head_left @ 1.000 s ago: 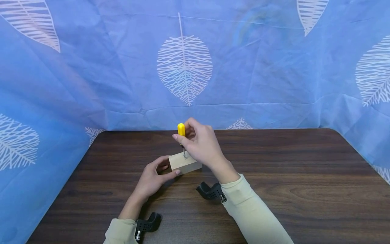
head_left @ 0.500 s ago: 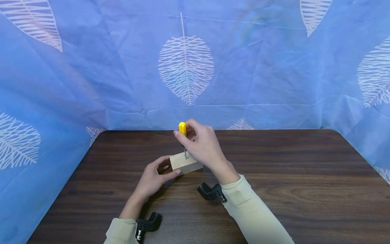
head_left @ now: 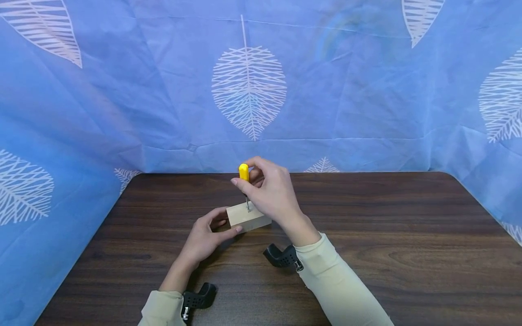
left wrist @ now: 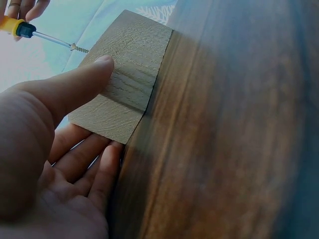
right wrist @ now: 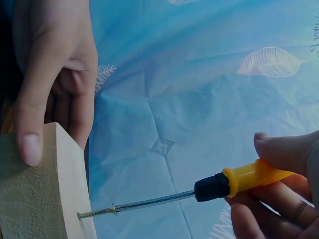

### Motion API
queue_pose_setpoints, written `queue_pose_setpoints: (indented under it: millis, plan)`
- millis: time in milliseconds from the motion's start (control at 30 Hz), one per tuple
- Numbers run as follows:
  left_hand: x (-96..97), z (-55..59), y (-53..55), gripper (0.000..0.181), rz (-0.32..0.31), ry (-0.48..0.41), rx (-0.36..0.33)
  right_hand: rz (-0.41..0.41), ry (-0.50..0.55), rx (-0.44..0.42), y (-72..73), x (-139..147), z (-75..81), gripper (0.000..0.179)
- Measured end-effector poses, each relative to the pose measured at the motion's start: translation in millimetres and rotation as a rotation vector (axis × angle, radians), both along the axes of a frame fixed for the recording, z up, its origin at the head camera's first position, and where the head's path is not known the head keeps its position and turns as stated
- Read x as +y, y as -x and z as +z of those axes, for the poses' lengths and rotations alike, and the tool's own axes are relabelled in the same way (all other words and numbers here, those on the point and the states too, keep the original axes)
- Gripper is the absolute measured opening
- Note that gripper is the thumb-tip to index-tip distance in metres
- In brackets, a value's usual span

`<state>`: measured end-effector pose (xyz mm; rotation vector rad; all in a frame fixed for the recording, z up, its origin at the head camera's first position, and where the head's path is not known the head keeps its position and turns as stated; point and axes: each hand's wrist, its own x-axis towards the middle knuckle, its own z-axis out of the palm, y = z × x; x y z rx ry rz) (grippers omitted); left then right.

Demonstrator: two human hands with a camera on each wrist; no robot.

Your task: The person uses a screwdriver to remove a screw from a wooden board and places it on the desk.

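A pale wooden block (head_left: 248, 222) lies on the table, its left end between the thumb and fingers of my left hand (head_left: 204, 236). Upright in the block's top face stands a screw (right wrist: 97, 213), part of its thread showing above the wood. My right hand (head_left: 274, 190) pinches the yellow handle of a screwdriver (head_left: 244, 172) over the block. In the right wrist view the screwdriver's shaft (right wrist: 154, 200) meets the screw head, in line with it. From the left wrist, my thumb (left wrist: 84, 82) presses one side of the block and the fingers lie at its other side.
The dark wood-grain table (head_left: 387, 226) extends around the block. Behind it hangs a blue cloth (head_left: 171, 90) with white leaf prints. A black wrist mount (head_left: 281, 256) sits at the right cuff, another black mount (head_left: 200, 296) at the left.
The right index finger has shifted up towards the top of the screwdriver handle. Block, screw and left hand keep their places; the whole view has drifted slightly.
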<state>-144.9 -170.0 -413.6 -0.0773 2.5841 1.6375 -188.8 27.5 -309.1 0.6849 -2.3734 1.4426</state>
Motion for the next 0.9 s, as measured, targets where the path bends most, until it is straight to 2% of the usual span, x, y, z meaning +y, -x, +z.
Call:
queue_pose_setpoints:
  millis: [133,267,733,900]
  plan:
    - [-0.1,-0.5,0.6,0.058,-0.003,0.001,0.004,-0.003,0.055,-0.061,-1.3,2,2.3,0.027]
    - [-0.1,-1.1,0.9,0.058,-0.006,-0.001,0.006,0.015,0.071,-0.082,-1.5,4,2.5,0.025]
    - [-0.9,-1.6,0.8,0.06,-0.003,-0.014,0.0,0.133,-0.034,-0.124,0.2,9,8.5,0.016]
    - [0.4,-2.3,0.6,0.059,-0.003,-0.01,0.007,0.14,-0.053,-0.131,0.9,10,7.7,0.018]
